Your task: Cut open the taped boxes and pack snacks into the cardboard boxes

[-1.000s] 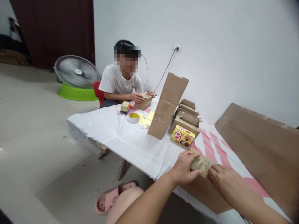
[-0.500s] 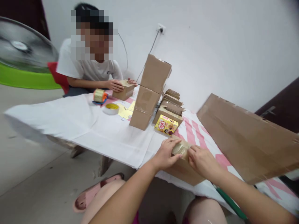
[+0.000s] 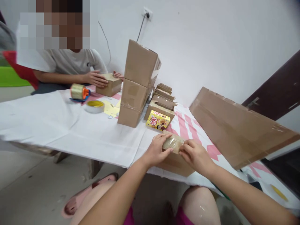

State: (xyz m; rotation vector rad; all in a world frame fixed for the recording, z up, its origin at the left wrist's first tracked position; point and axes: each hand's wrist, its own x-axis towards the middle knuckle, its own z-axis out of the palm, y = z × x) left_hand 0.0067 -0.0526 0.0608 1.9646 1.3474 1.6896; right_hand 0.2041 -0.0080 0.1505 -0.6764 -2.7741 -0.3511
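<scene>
Resting at the near edge of the cloth-covered table [image 3: 100, 142], a cardboard box [image 3: 179, 165] is held by the left hand [image 3: 156, 150] — its thumb and fingers spread across the taped top. The right hand [image 3: 194, 154] is set beside the shiny tape [image 3: 173, 142], fingers drawn close together; whether tape is pinched or merely pressed cannot be told. Just beyond, a yellow snack box [image 3: 158, 120] is seen before a row of cartons [image 3: 161, 103]; to its left, three boxes [image 3: 134, 89] are stacked.
</scene>
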